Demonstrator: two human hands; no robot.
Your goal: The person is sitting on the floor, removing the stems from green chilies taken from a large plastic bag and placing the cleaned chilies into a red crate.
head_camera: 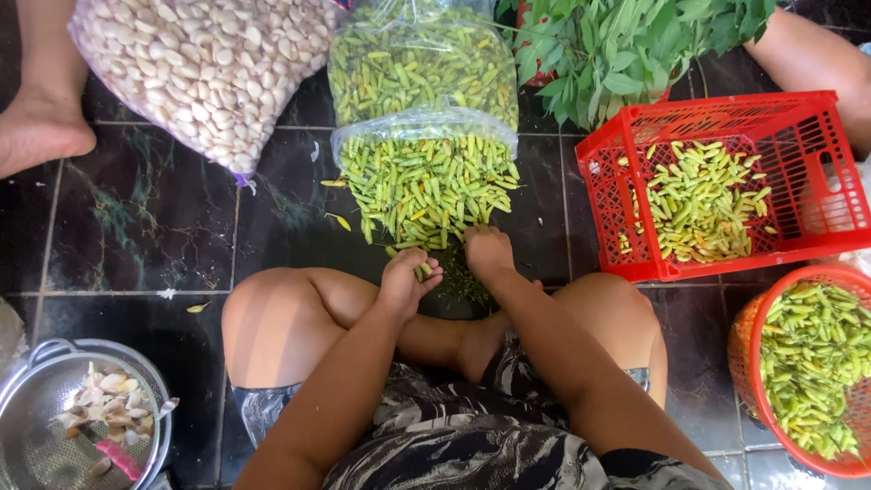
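I sit cross-legged on a dark tiled floor. A pile of small green-yellow chillies (426, 186) spills from an open clear plastic bag (422, 122) toward my knees. My left hand (406, 279) is closed around a few chillies at the pile's near edge. My right hand (488, 249) rests curled on the pile beside it, fingers down among the chillies. Below both hands lies a small dark heap of stems (463, 281).
A red square basket (608, 163) and a round orange basket (753, 363) hold chillies at right. A bag of peeled garlic cloves (195, 63) lies top left, leafy greens (626, 45) top right. A metal colander (36, 399) with garlic scraps sits bottom left. Another person's foot (36, 127) and leg (807, 59) border the scene.
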